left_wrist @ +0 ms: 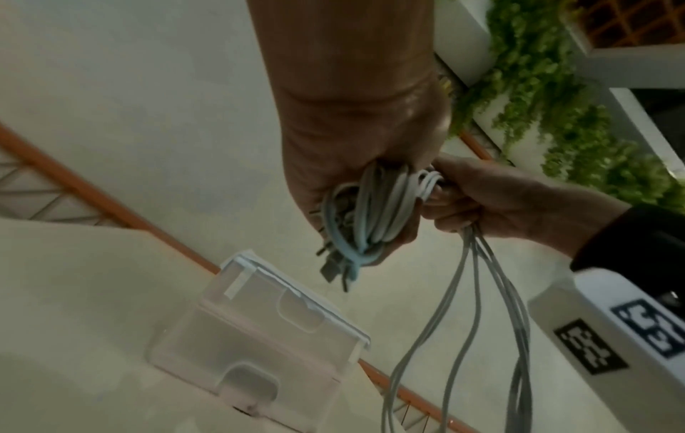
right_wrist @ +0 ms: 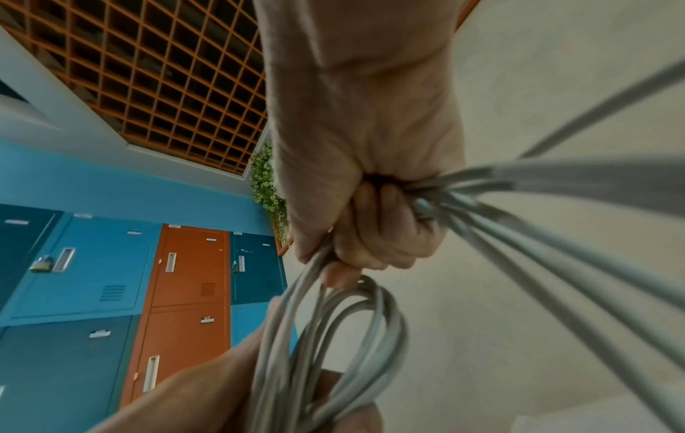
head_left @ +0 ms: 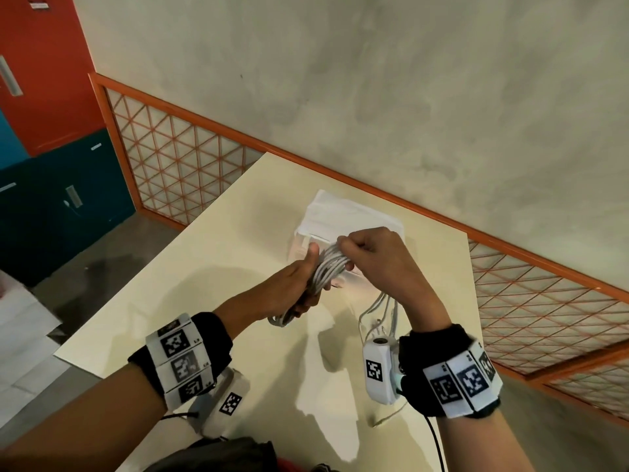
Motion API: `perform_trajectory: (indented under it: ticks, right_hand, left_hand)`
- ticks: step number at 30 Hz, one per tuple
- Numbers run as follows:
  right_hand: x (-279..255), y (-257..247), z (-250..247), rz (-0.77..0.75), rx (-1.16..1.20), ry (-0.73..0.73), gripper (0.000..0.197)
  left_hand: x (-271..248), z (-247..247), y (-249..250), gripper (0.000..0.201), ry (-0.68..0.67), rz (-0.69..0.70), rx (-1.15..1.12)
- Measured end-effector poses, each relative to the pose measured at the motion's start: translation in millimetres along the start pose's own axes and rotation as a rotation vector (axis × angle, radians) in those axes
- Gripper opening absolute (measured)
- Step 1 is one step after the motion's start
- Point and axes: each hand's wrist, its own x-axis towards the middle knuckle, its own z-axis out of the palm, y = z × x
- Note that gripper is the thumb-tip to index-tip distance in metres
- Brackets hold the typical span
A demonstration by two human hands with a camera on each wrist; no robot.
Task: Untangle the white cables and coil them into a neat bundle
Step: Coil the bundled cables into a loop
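— What's the biggest thing in front of you?

— The desk (head_left: 211,301), cream-topped, its far edge running along an orange-framed lattice rail (head_left: 177,172). Beyond the left corner stand lockers (head_left: 51,185), blue and orange.

— And on the desk?

— A clear box (head_left: 320,219) with a white lid, near the far edge. My hands are raised in front of it, so part of it is hidden.

— Where are the cables?

— Off the desk, in my hands. The coil (head_left: 326,267) sits in my left hand (head_left: 296,284), fingers curled round its loops and thumb lying along the top. The lower end of the coil sticks out below my palm, toward the near edge. In the left wrist view a few plug ends poke out of the loops, too blurred to name.

— And the right?

— My right hand (head_left: 377,257) is closed in a fist on the loose strands, touching the top of the coil just beside my left thumb. From that fist several strands (head_left: 381,311) hang down toward the desk, spreading apart as they drop; I cannot tell whether their ends reach the surface.

— Anything smaller?

— Marker bands (head_left: 180,359) on both wrists, with a small white camera (head_left: 379,369) under each.
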Motion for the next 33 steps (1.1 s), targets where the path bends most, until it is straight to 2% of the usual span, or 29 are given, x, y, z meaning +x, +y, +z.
perform_trajectory:
  ticks: [3,7,9,11,13,15,19,22,25,28,33]
  right_hand:
    - [3,-2,2,0.046,0.021,0.078,0.040]
    - [3,-3,3,0.079,-0.019,0.145,0.034]
    - [5,-2,3,0.085,-0.027,0.159,0.026]
    - [6,1,3,0.077,-0.042,0.174,0.023]
    - [8,8,1,0.068,-0.050,0.184,0.034]
    - [8,19,-3,0.074,0.081,0.123,0.048]
    - [-8,48,1,0.096,0.478,-0.048,0.053]
    - [-17,59,24,0.098,0.607,0.031,0.052]
    - [-14,49,51,-0.003,0.547,0.216,0.035]
    - [-12,37,64,-0.062,0.392,0.320,0.040]
    - [-18,20,73,-0.067,0.210,0.294,0.043]
  left_hand:
    - [-1,5,2,0.074,-0.008,-0.003,0.038]
    - [1,8,3,0.044,0.017,-0.006,0.249]
    - [2,9,-1,0.041,0.010,-0.026,0.304]
    - [2,10,-4,0.041,-0.017,-0.020,0.265]
    - [1,8,-6,0.041,-0.029,-0.003,0.146]
    - [-2,4,-7,0.039,-0.037,0.025,0.032]
    - [-7,-9,-5,0.036,0.006,0.085,-0.147]
    - [-8,-18,-3,0.036,0.064,0.117,-0.197]
    - [-4,-13,-1,0.039,0.112,0.151,-0.170]
    - [2,-6,3,0.040,0.153,0.192,-0.203]
    - [8,-11,6,0.036,0.209,0.226,-0.248]
